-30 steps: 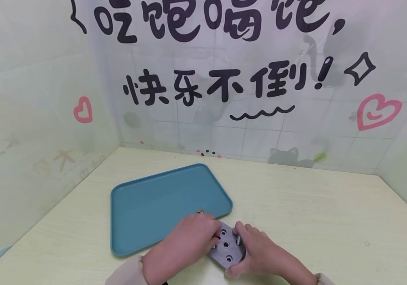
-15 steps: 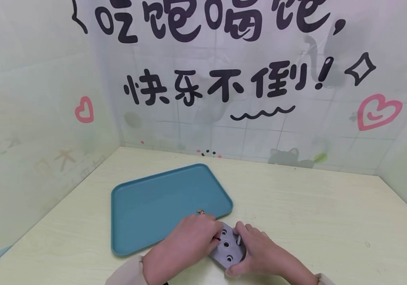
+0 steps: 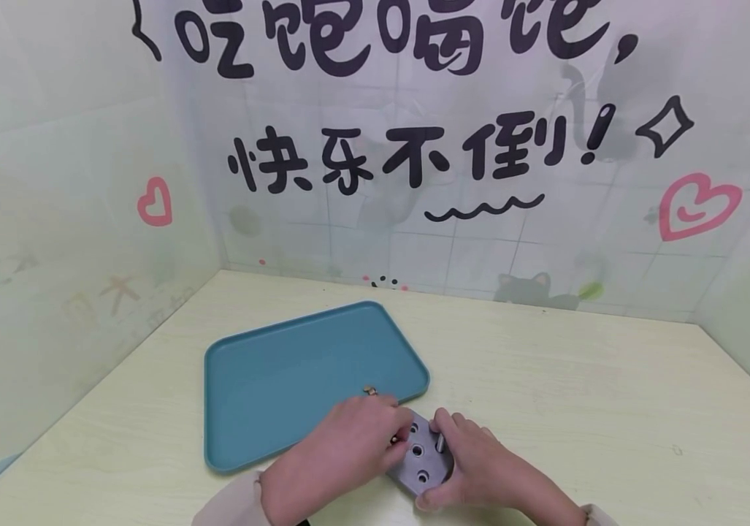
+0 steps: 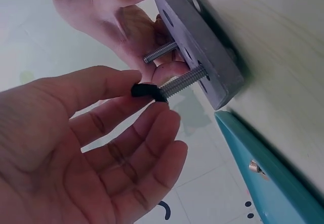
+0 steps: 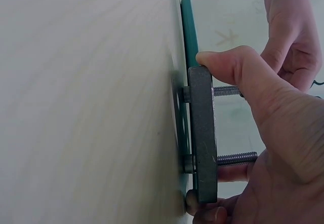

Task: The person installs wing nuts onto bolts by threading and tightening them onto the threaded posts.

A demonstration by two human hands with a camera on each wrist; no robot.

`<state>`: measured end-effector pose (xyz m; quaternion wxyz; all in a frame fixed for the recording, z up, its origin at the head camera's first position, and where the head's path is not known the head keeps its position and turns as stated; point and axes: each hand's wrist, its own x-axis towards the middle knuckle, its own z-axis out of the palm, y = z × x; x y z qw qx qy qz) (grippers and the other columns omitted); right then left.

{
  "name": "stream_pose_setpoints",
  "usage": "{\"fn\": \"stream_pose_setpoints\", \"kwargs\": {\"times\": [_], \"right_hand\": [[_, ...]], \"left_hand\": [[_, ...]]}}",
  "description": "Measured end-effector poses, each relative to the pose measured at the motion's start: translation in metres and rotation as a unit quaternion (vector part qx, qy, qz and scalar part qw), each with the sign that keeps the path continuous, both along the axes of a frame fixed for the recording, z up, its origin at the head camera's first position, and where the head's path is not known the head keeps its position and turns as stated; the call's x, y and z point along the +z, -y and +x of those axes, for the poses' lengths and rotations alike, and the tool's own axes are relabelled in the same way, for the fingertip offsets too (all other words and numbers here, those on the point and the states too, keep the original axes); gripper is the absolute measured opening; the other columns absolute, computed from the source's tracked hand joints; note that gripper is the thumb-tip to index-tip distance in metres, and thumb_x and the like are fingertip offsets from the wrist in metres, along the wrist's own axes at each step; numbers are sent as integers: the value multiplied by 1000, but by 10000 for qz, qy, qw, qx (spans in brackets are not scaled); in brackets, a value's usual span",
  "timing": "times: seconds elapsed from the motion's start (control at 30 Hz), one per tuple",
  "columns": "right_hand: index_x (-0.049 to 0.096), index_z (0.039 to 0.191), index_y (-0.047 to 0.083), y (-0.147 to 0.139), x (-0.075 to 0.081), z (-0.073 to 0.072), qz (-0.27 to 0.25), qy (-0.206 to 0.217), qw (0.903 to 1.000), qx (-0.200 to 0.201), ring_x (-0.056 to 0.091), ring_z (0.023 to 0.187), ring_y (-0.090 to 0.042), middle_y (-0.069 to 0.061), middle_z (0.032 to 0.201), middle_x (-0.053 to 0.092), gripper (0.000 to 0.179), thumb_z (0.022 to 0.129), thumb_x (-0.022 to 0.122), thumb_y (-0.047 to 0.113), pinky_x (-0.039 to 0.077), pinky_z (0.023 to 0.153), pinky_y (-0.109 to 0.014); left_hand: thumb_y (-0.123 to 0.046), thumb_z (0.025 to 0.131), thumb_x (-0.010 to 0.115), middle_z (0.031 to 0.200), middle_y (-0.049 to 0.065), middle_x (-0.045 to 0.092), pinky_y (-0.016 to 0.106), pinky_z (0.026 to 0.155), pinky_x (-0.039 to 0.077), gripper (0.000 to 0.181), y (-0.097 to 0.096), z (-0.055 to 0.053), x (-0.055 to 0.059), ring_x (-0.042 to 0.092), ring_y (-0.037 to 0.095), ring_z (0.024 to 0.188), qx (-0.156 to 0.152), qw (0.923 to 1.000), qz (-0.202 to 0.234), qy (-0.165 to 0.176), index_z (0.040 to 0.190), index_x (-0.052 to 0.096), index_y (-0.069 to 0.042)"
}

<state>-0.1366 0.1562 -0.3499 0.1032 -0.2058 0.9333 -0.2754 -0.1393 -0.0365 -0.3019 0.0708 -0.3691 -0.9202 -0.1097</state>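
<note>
A grey metal plate with several round holes stands just above the tabletop, two threaded bolts passing through it. My right hand grips the plate by its edges, thumb on one side and fingers on the other. One bolt stands beside that palm. At the free end of the other bolt, my left hand pinches a small black piece, shaped like a wing nut, between thumb and index finger. The remaining left fingers are loosely bent. In the head view the left hand mostly hides this bolt and the black piece.
A blue-green tray lies behind and left of the plate, close to the left hand. A small copper-coloured metal part rests in its near right corner. Printed sheeting walls the pale wooden table at back and sides.
The left thumb and fingers have shifted slightly around the black piece. The right hand, plate and tray stay where they were.
</note>
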Motion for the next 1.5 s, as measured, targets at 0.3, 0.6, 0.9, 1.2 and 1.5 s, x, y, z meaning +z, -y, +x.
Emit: {"fn": "stream_pose_setpoints", "kwargs": {"times": [0.3,0.6,0.9,1.2,1.5], "right_hand": [[41,99,17,0,0,1,13,-12,10000,21,39,76,-13,3,85,44,65,60,79,52,28,64,-26],[42,100,17,-1,-1,1,-8,-74,10000,20,39,73,-12,3,82,43,66,59,79,52,28,63,-25],[42,101,17,0,0,1,-17,-94,10000,18,39,72,-12,3,83,43,66,59,79,52,27,62,-25],[41,103,16,-1,1,1,-16,108,9999,-14,39,75,-15,1,85,43,68,60,79,52,27,61,-26],[41,103,16,-1,1,0,6,130,9999,29,40,74,-15,1,85,44,67,61,78,53,27,62,-26]], "left_hand": [[-2,77,67,75,-8,58,17,53,36,21,4,-1,2,42,4,60,-233,9994,-29,245,89,59,-16],[-6,79,68,84,-4,64,19,56,43,20,3,-1,3,51,6,68,26,9988,-201,435,98,65,-11],[-7,78,71,85,-5,64,21,65,48,14,2,-1,2,59,9,78,-43,9994,-169,304,91,71,-15],[2,76,68,81,-5,59,17,60,42,25,5,-2,3,50,5,70,-224,9981,-158,543,91,71,-18],[-35,83,67,86,-6,55,23,58,40,23,5,2,2,47,11,74,200,9988,-295,328,102,67,-22]]}}
